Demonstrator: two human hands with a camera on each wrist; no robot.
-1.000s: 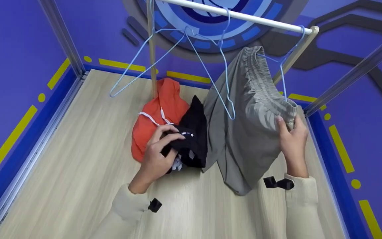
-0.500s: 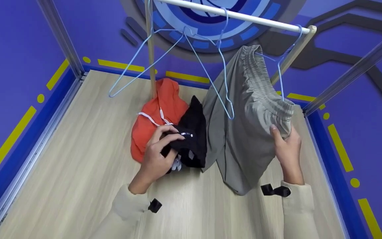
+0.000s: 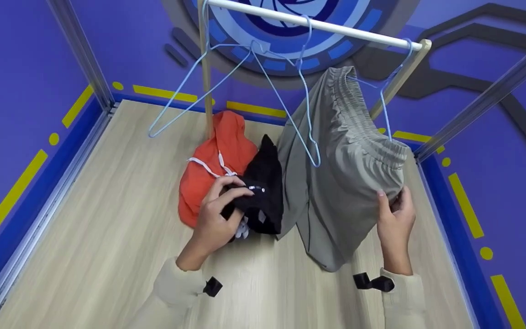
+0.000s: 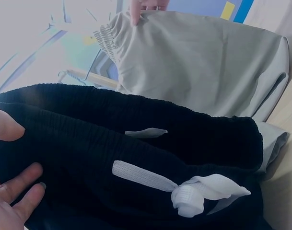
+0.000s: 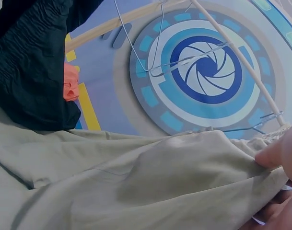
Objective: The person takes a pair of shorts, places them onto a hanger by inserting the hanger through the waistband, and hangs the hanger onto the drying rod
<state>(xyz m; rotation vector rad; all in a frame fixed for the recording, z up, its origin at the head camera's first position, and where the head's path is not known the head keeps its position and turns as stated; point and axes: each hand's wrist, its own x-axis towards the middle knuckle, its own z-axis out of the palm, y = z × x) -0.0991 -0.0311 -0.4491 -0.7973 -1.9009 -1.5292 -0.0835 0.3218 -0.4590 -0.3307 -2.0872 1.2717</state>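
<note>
Slipping off the waistband's edge, the right hand point(image 3: 396, 217) has come lower along the side of the grey trousers point(image 3: 343, 196), while the left hand point(image 3: 215, 224) keeps its place at the black garment point(image 3: 270, 171). Right fingers grasp the grey cloth below the waistband, thumb in front and the others behind, probably to steady or straighten that side. Left fingers pinch the black garment near its waist, perhaps to hold it away from the trousers beside it.

A blue hanger point(image 3: 385, 109) on the white rail point(image 3: 313, 22) reaches into the trousers' waistband at both ends, seemingly spreading it while the legs drop toward the tabletop point(image 3: 107, 205); whether they touch cannot be told.

Smooth grey fabric falls in soft folds under tightly gathered elastic. The black one is matte, its puckered waist gaping, with a flat woven white drawstring point(image 4: 189, 201) knotted in front. Behind the left hand, an orange garment point(image 3: 228, 141) slumps in a rounded heap. Two thin wire-like hangers point(image 3: 307, 105) hang bare.
</note>
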